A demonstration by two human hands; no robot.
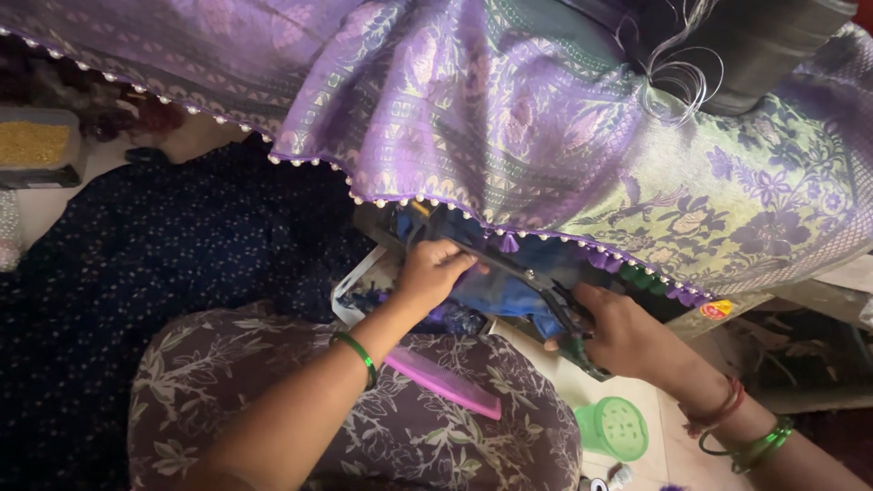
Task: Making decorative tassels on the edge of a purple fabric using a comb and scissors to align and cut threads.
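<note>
Nearest the camera, on the lap in its flowered brown dress [436, 427], lies a flat pink comb [444, 382], slanting down to the right. Just right of it, on the pale floor, stands a small green tub [612, 427] with a dotted lid. Above the lap, the left hand [429, 271], a green bangle [356, 353] on its wrist, is curled with bent fingers on the near end of a dark flat bar [509, 265], with blue cloth [496, 291] bunched below it. Across from it, the right hand [618, 332] is closed around the bar's other end, where green and dark tassels hang. Farther off, a purple patterned sari [473, 109] with a beaded edge drapes over everything, loose silver thread [677, 77] resting on top. Far left sits a tray of gold beads [35, 144].
</note>
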